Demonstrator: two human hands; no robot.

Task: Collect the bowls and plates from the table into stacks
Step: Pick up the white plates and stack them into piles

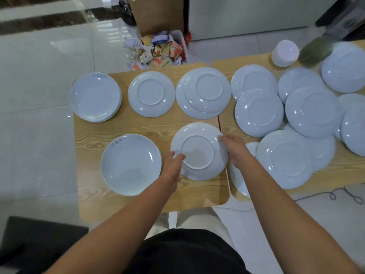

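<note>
While the fingers (180, 156) of the left hand (172, 167) curl onto the near-left rim of an upside-down plate (197, 153) and the right hand (236, 150) clamps its far-right rim, that plate lies flat on the counter (138, 125), near the middle of the front edge. I judge the step to be picking up one loose plate for stacking.

The next move likely calls for a level two-handed lift. Then comes either a flip to match the upright deep plate (131, 164) just to the left, or a straight set-down on another upside-down one.

Further out on the left half I count one single plate (151, 93) bottom up, one overlapped pair (203, 92) bottom up, and one upright stack (95, 96) whose number I cannot tell.

The right half holds a heap of plates (313, 111), about eleven showing, overlapped too much for an exact count. Behind them stand one white pile of small cups or bowls (285, 53) and one blurred green jar (316, 51).
</note>
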